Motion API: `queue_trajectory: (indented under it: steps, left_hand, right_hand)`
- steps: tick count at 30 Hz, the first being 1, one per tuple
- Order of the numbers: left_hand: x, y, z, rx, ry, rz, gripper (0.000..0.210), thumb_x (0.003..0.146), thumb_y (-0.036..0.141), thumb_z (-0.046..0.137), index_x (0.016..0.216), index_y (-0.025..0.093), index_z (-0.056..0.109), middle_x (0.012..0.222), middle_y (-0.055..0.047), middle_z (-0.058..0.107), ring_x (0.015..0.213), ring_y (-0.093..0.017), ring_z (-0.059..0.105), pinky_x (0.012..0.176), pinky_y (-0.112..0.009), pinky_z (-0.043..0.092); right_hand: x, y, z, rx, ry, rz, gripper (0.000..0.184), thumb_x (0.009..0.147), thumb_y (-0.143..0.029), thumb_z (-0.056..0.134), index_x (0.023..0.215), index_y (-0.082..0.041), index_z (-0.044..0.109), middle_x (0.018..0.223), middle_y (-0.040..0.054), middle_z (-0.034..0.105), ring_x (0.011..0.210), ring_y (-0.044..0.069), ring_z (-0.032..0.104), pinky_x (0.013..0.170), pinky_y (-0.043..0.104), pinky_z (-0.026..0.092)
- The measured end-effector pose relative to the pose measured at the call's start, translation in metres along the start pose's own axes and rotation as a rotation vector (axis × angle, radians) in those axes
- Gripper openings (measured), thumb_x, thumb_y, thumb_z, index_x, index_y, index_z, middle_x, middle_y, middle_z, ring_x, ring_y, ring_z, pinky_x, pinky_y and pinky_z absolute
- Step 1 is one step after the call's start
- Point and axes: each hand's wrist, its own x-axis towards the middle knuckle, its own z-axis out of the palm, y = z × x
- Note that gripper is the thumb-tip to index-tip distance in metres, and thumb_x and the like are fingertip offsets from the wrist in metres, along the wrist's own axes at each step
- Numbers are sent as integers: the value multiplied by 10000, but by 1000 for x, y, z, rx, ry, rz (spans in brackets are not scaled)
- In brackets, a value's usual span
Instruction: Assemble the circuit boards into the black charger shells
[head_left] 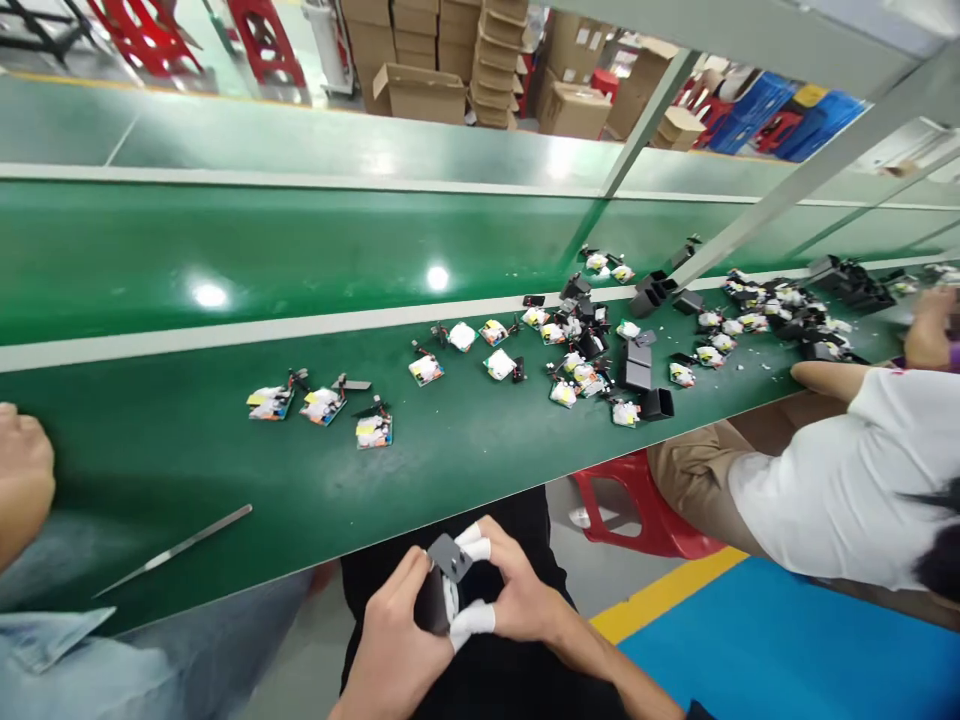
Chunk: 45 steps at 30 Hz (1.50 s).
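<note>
My left hand (397, 635) is wrapped around a small black plastic housing (430, 603), held over my lap just off the bench's front edge. A black end cap (448, 556) with prongs sits tilted at the housing's upper end. White material (451, 600) shows at the housing's open side. With white finger cots (475, 620) on its fingertips, my right hand (517, 585) grips the cap and the edge of the housing from the right. Part of the housing is hidden behind my fingers.
Several circuit boards (373, 430) with white and yellow parts lie across the green bench (300, 530). Black housings (637, 365) stand among them. A metal blade-like tool (176, 550) lies at left. Co-workers sit left (75, 665) and right (832, 470).
</note>
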Motion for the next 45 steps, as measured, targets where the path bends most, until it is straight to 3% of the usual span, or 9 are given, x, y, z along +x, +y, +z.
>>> queue_trajectory:
  steps: [4, 8, 15, 20, 23, 28, 34, 41, 45]
  left_hand:
    - [-27, -13, 31, -40, -54, -89, 205, 695, 228, 796, 827, 249, 640, 748, 40, 599, 591, -159, 597, 549, -274, 483]
    - [-28, -11, 44, -55, -77, -103, 223, 650, 203, 783, 833, 239, 660, 769, 31, 622, 627, -163, 596, 591, -277, 471]
    - [-1, 17, 27, -82, -152, -152, 252, 581, 154, 760, 804, 205, 654, 807, 11, 624, 679, -150, 529, 613, -288, 377]
    - [3, 26, 19, -154, -101, -152, 383, 556, 151, 761, 933, 218, 753, 874, 0, 665, 695, -152, 523, 627, -300, 366]
    - [5, 22, 18, -163, -47, -123, 353, 529, 146, 783, 873, 214, 744, 865, -14, 684, 712, -171, 549, 646, -308, 390]
    - [8, 16, 18, -206, 10, -81, 361, 511, 134, 797, 862, 203, 752, 887, -22, 722, 756, -182, 596, 699, -299, 446]
    - [6, 17, 17, -200, 39, -37, 369, 539, 155, 855, 870, 200, 699, 906, -10, 699, 754, -157, 563, 717, -282, 464]
    - [10, 20, 8, -216, -9, -90, 477, 611, 293, 969, 917, 213, 612, 915, 30, 629, 804, -145, 525, 729, -261, 445]
    - [24, 17, 9, -179, 37, -69, 373, 701, 199, 866, 976, 218, 614, 952, 19, 654, 813, -151, 563, 768, -283, 470]
  right_hand:
    - [-34, 7, 3, 26, 35, 79, 606, 845, -759, 887, 1148, -257, 732, 1094, 67, 708, 966, 244, 649, 892, 401, 594]
    - [-45, 4, -2, -12, 65, 85, 517, 899, -698, 861, 1168, -277, 729, 1097, 72, 707, 984, 268, 674, 900, 416, 623]
    - [-33, 1, -13, -38, 114, 4, 399, 912, -446, 884, 1278, -389, 735, 1162, 57, 754, 1041, 324, 758, 913, 455, 687]
    - [-20, 5, -14, -44, 81, -45, 480, 917, -429, 851, 1376, -472, 718, 1273, 66, 776, 1145, 392, 790, 932, 515, 731]
    - [-19, 14, -14, -94, 80, -65, 546, 923, -430, 849, 1444, -486, 695, 1397, 75, 766, 1276, 425, 772, 1019, 563, 724]
    - [-24, 40, -12, -148, 106, -112, 627, 949, -474, 847, 1547, -418, 668, 1536, 113, 738, 1410, 425, 733, 1129, 569, 690]
    - [-26, 42, -12, -145, 124, -21, 588, 1009, -608, 772, 1522, -329, 706, 1599, 130, 703, 1499, 386, 677, 1273, 518, 579]
    - [-14, 34, -22, -166, 192, -58, 504, 987, -547, 809, 1428, -316, 732, 1483, 123, 745, 1375, 346, 732, 1172, 456, 637]
    - [-6, 27, -18, -164, 279, 41, 324, 977, -549, 812, 1148, -275, 789, 1235, 107, 788, 1189, 318, 751, 1063, 432, 649]
